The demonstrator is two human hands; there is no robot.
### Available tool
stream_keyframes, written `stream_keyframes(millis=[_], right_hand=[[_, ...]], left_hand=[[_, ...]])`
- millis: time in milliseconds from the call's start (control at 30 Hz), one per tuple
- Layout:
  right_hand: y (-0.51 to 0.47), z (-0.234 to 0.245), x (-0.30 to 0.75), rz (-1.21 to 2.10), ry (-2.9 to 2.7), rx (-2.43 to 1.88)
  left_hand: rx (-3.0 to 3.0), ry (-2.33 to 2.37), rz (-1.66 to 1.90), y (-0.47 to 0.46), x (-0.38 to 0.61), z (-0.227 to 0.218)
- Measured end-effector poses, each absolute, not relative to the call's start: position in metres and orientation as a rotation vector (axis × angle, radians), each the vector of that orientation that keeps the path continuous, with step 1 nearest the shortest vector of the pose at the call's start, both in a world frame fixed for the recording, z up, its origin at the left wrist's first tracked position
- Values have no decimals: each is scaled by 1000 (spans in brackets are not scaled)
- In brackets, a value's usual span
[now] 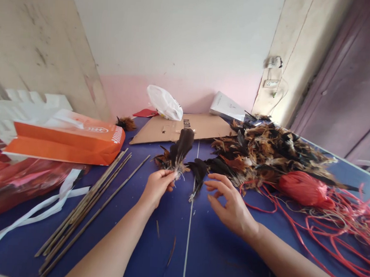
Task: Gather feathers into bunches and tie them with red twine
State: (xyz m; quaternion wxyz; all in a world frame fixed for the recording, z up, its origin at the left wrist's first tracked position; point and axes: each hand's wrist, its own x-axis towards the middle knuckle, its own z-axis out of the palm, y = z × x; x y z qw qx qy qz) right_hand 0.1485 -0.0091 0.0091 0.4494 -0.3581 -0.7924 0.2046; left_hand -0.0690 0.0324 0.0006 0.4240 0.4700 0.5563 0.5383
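My left hand (157, 186) pinches the quill ends of a small bunch of dark feathers (180, 148), holding them upright above the blue table (197, 248). To its right, my right hand (228, 201) hovers with fingers spread and holds nothing. Its fingertips are close to a dark feather (198, 172) that lies on the table beside the white centre line. Just beyond the right hand spreads a big heap of brown, black and orange feathers (265, 152).
Several thin wooden sticks (86, 207) lie at the left, near an orange paper bag (68, 142) and white straps (26, 220). Red string (339, 231) and a red plastic bundle (304, 189) sit at the right. Flat cardboard (173, 127) and a white bag (165, 103) lie by the wall.
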Motion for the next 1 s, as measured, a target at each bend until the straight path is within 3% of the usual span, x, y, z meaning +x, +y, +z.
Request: stream_keyframes(millis=[433, 567, 767, 900, 1000], right_hand=[[2, -1, 153, 411, -2048, -1106], [8, -4, 157, 387, -2054, -1211], [9, -5, 155, 401, -2047, -1241], [9, -3, 153, 512, -2001, -1255], [9, 1, 151, 825, -1859, -1322]], left_hand=[[1528, 1664, 1505, 35, -76, -1], [2057, 1582, 1226, 22, -51, -3], [2242, 1705, 876, 15, -29, -10], [2166, 1713, 872, 15, -31, -8], [1906, 1529, 951, 12, -32, -5]])
